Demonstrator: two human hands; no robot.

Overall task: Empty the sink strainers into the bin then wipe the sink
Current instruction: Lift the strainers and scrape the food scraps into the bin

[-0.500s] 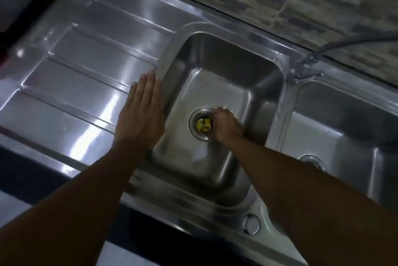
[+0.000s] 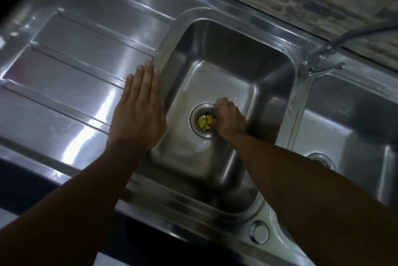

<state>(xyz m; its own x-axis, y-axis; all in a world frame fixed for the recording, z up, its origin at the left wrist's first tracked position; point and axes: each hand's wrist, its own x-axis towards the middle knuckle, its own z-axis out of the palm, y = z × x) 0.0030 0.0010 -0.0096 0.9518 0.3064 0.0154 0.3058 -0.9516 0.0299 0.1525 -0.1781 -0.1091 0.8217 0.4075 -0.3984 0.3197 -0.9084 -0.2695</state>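
Observation:
A round metal strainer (image 2: 199,122) sits in the drain at the bottom of the left steel basin (image 2: 226,67) and holds yellow food scraps (image 2: 204,123). My right hand (image 2: 230,120) reaches down into the basin, and its curled fingers grip the strainer's right rim. My left hand (image 2: 139,112) lies flat, fingers straight and together, on the basin's left edge and the drainboard (image 2: 81,54). A second strainer (image 2: 321,159) shows in the right basin (image 2: 353,119), partly hidden behind my right forearm.
A tap (image 2: 323,54) stands on the back ledge between the two basins, its spout running off to the right. A round metal cap (image 2: 259,232) sits on the front rim. A tiled wall rises behind the sink. No bin or cloth is in view.
Almost nothing differs: my right hand stays curled at the strainer's right edge, and my left hand stays flat on the drainboard.

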